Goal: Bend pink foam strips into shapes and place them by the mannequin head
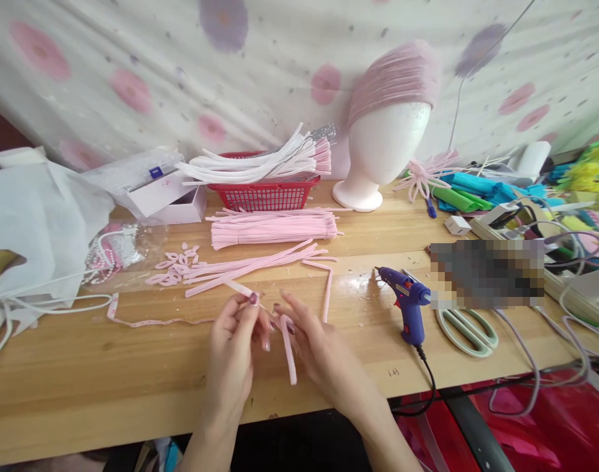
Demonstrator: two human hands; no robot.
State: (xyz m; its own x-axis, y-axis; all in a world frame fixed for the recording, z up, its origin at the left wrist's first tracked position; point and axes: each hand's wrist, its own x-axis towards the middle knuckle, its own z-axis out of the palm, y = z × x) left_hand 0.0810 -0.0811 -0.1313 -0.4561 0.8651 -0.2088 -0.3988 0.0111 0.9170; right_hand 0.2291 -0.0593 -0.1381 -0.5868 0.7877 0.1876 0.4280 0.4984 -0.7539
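My left hand (233, 341) is closed in a pinch around a pink pipe cleaner (289, 357), whose pale end sticks out beyond the fingertips. Bent sharply, its other end hangs down by my right hand (323, 344), which grips it with the fingers partly stretched out. The section between the two hands is partly hidden by fingers. Just behind them lie loose pink pipe cleaners (250, 267) and small pink loops (177, 267). A single bent pink stem (328, 288) rests beyond my right hand. Under my left hand a measuring tape (166, 323) runs across the wood.
A blue glue gun (408, 301) and green-handled scissors (466, 333) lie right. Behind are a pink bundle (274, 228), a red basket (264, 195) of stems and a white foam head (385, 141). White bags (43, 223) stand left; cables (530, 367) trail right.
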